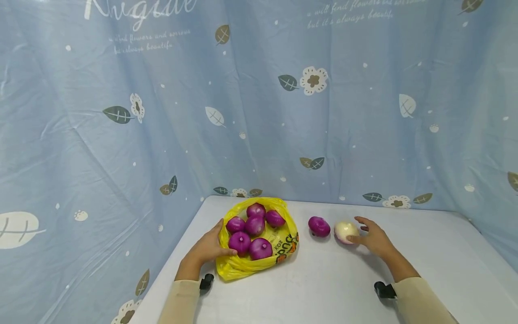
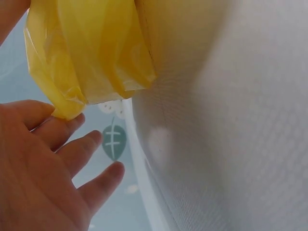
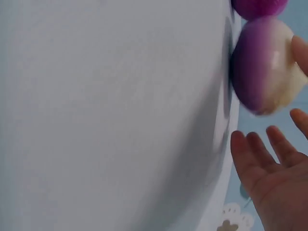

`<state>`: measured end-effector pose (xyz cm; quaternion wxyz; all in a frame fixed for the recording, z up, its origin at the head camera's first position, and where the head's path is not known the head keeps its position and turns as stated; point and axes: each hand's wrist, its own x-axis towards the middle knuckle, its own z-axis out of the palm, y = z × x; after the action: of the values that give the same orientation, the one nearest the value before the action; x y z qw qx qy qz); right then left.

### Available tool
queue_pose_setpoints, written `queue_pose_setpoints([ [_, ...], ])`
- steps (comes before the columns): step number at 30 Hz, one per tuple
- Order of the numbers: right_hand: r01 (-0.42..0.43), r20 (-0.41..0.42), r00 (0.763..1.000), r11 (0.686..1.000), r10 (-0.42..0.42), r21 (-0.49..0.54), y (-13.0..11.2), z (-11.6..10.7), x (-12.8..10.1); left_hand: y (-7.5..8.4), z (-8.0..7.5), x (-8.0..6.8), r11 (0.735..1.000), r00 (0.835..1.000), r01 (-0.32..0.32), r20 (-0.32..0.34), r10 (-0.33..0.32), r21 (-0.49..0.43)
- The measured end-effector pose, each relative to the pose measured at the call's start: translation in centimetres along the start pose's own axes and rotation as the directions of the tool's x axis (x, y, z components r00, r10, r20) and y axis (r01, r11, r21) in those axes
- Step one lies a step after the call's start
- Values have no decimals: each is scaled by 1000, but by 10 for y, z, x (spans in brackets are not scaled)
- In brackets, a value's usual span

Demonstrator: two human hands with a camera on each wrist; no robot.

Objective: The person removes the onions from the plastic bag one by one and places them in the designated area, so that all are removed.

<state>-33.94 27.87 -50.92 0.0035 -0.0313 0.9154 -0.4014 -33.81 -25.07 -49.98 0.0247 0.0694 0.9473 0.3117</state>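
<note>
From the head camera, your left hand (image 1: 208,249) rests against the near-left edge of the crinkled yellow plastic bag (image 1: 283,252), fingers fairly straight, thumb laid on the bag's rim beside the onions; it steadies the bag and does not grip it. Six round purple onions (image 1: 255,225) lie on the opened bag, which sits at the far-left part of the white worktop (image 1: 323,288). To the right of the bag a lone purple onion (image 1: 319,226) sits on the worktop, and just beside it lies a pale, half-peeled onion (image 1: 346,231). Your right hand (image 1: 374,238) is spread open at that pale onion, thumb touching its near side, the other fingers arched over and not yet closed on it.

From the left wrist camera, the fingers (image 2: 72,149) are relaxed and extended, their tips at the bunched yellow plastic; nothing is clasped.

From the right wrist camera, the pale onion (image 3: 264,67) shows a purple flank and a cream-white face, resting on the worktop with the lone purple onion touching it beyond. The hand is wide open beside it, one fingertip (image 3: 301,50) at its surface.

I judge the step in hand to be reaching for the pale onion. The next move calls for closing your right fingers around it firmly, since its bare skin looks smooth and it can roll into its neighbour.
</note>
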Motion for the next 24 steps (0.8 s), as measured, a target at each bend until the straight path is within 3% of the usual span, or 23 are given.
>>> queue_pose_setpoints([
  [6,-12,32,999,1000,12,-9,-8,7,3,-1,2,1,1000,1000,-13,1,13,7],
  [12,-61,5,998,997,61,-46,-1,-7,-7,0,3,3,999,999,-41,-1,41,2],
  [24,-88,15,996,996,89,-32,8,-7,-4,-2,1,2,1000,1000,-11,-10,11,25],
])
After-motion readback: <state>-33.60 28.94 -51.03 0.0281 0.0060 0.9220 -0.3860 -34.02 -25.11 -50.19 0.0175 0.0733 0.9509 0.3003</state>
